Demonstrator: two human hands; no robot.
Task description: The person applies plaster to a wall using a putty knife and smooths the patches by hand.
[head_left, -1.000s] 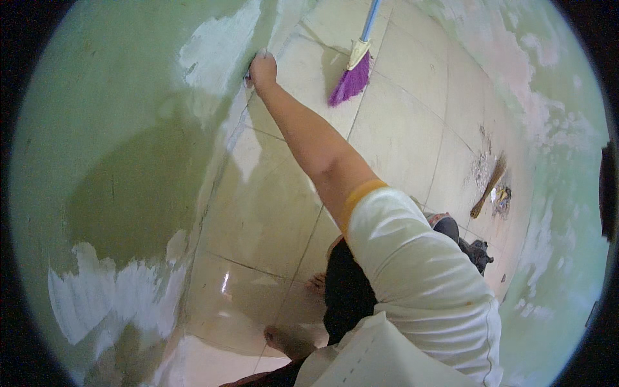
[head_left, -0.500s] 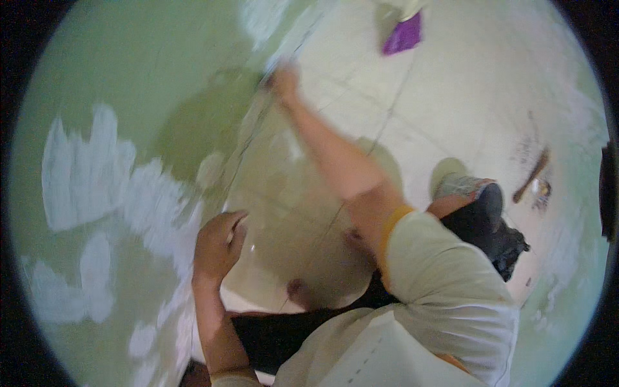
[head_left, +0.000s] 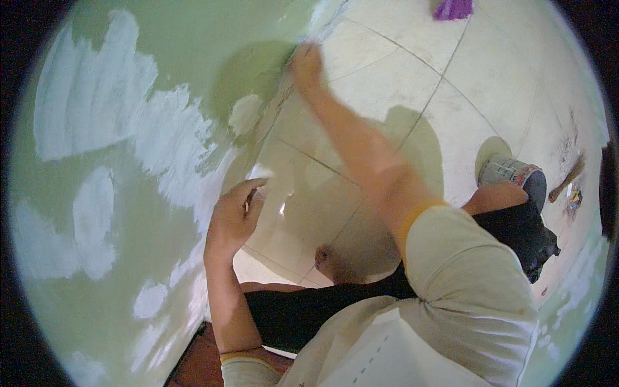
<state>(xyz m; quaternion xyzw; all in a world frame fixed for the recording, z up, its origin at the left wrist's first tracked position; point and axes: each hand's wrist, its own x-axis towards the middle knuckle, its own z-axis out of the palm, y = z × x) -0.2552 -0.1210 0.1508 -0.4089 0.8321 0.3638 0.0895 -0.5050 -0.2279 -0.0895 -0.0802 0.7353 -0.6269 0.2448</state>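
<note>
A person's right hand (head_left: 307, 66), blurred, reaches down to the foot of a green wall (head_left: 184, 48), beside the joint (head_left: 276, 116) where the wall meets the tiled floor (head_left: 380, 77); whether its fingers are clenched on anything, one cannot tell. The left hand (head_left: 235, 209) hangs closer to the body near the wall's lower edge, fingers loosely curled toward the thumb; the view does not settle whether something small is tucked inside.

The wall fills the left side of the scene, its surface marked by broad white patches (head_left: 93, 97), streaked and ragged-edged, with a smaller pale spot (head_left: 246, 115) just below the shadow near the right hand. Both arms come from a white shirt (head_left: 471, 277) trimmed in yellow at the cuffs, above black shorts (head_left: 322, 313). Toes (head_left: 324, 256) show on the shaded tiles between the arms.

To the right, a gray printed bucket (head_left: 504, 171) sits just beyond the bent knee (head_left: 500, 197). Farther out, a brown hand brush (head_left: 567, 178) lies near scattered debris (head_left: 572, 201), while purple broom bristles (head_left: 454, 9) show at the upper edge, well apart from both hands.
</note>
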